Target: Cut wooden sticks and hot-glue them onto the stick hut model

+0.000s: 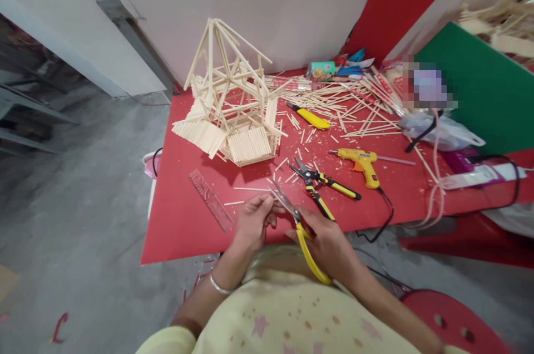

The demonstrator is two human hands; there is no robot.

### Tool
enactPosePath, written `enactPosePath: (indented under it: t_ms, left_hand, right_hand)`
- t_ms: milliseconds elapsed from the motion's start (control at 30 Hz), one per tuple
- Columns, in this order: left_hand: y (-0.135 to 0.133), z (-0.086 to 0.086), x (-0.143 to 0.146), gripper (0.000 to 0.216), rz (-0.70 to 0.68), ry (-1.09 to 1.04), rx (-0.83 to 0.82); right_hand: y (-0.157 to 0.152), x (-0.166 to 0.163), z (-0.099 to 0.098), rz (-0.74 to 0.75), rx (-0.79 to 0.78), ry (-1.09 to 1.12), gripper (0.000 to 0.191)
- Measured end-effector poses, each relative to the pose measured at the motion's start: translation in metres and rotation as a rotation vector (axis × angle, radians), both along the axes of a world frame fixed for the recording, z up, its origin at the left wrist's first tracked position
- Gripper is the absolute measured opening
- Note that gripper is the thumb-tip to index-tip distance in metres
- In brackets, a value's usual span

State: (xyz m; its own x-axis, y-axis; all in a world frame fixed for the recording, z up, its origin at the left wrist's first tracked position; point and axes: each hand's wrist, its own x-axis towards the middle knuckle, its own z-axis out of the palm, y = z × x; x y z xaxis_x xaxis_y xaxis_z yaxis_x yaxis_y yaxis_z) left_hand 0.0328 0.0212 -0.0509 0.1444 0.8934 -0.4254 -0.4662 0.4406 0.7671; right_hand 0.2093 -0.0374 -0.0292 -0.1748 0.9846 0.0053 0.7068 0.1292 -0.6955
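Pale, dry wooden sticks make up the model [229, 80], which stands near the back of the red, smooth surface [179, 187]: a peaked frame of bare struts above flat panels of sticks laid edge to edge. In front of it, the right hand [323, 234] has its grip closed round the curved yellow handles of the scissors [299, 226], whose slim metal blades are narrowly parted. The left hand [256, 217] is just beside the blade tips, thumb and fingers drawn together; whether that grip has hold of a stick, I cannot tell. To its left lies a clear plastic ruler [211, 201], its markings unreadable. Right of the model are a yellow cutter [314, 118], black-and-yellow snips [311, 176] partly hidden behind the right hand, and a yellow glue gun [367, 165] with a translucent rod. Loose sticks [334, 98] overlap behind them. Farther right, a crumpled plastic bag [434, 130] sits below a pixelated patch, and the green board [479, 81] is cut off by the frame edge.
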Motion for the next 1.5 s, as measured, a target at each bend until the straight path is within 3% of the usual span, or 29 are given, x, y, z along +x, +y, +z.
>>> enactPosePath:
  t_ms: [333,500,600,867,1033,1233,1500]
  left_hand:
    - [-0.008,0.010,-0.001,0.034,-0.085,0.067,0.028]
    - [-0.008,0.026,-0.027,0.015,-0.146,0.423,0.385]
    - [-0.009,0.028,-0.041,0.014,-0.160,0.525,0.486]
    - [-0.018,0.027,-0.071,0.008,-0.002,0.535,0.459]
    - [-0.035,0.018,-0.084,0.016,0.039,0.594,0.440]
    - [-0.052,0.009,-0.086,0.028,0.140,0.429,0.295]
    - [-0.050,0.002,-0.091,0.030,0.153,0.410,0.361]
  right_hand:
    - [-0.009,0.004,0.002,-0.006,-0.039,-0.051,0.038]
    - [-0.011,-0.002,0.004,0.050,-0.057,-0.123,0.040]
    - [-0.006,-0.011,0.010,0.110,-0.053,-0.176,0.040]
    - [0.020,-0.043,0.025,0.255,-0.034,-0.227,0.035]
    - [0.024,-0.057,0.017,0.340,-0.110,-0.286,0.029]
    - [0.020,-0.065,0.007,0.398,-0.131,-0.366,0.023]
    - [0.022,-0.067,0.020,0.399,-0.045,-0.300,0.045]
